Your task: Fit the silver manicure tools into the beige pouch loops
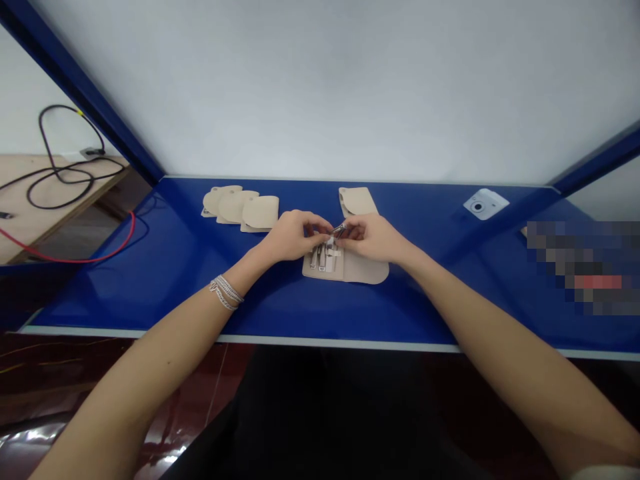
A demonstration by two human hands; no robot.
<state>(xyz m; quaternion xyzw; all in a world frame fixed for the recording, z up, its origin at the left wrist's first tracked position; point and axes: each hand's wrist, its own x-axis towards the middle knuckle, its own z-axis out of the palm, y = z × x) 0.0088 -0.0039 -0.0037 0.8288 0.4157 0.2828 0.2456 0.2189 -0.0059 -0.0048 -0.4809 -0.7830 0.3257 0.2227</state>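
A beige manicure pouch [367,269] lies unfolded flat on the blue table. Silvery nail tools [321,259] sit side by side in its left half, beneath a pale strap. My left hand [295,233] is closed at the pouch's upper left part, its thumb and index finger pinching near the strap; the fingertips partly cover the tools. Between the fingers of my right hand [373,237] is a small shiny metal nail clipper [340,229], held tilted just above the pouch and close to my left fingertips. Behind my right hand rests a folded beige pouch [357,199].
Several closed beige pouches [260,212] overlap in a row at the back left. A white instant camera [485,203] lies at the back right. A blurred-out patch [595,267] covers the right end. A red cable [95,257] hangs over the left side, near a wooden surface with a black cable [65,180].
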